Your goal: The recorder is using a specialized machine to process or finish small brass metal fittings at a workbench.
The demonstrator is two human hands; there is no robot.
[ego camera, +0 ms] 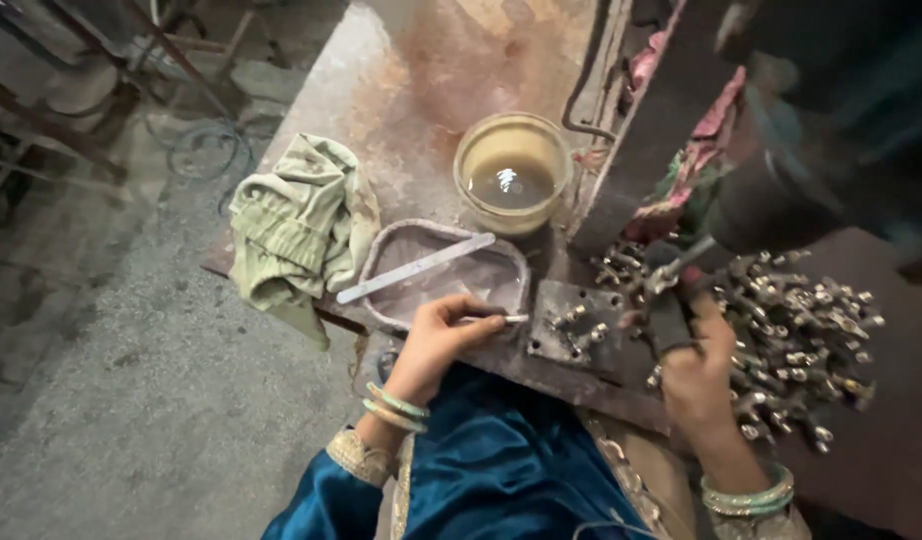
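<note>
A crumpled pale green cloth (299, 225) lies leftmost. Beside it, a shallow grey tray (381, 262) carries a flat metal strip (417, 267) slanting up-right. The left hand (436, 345) pinches a thin metal pin (501, 319), pointing right. A round tub (512, 172) holds murky liquid. The right hand (696, 365) grips a dark-handled tool (669, 300) beside heaped small metal fittings (796, 340).

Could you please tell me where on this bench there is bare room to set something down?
Bare metal lies beyond the green cloth and shallow tray, left of the tub of liquid. Crowded: the drilled plate between left hand and right hand, and the heap of small metal fittings at right.
</note>
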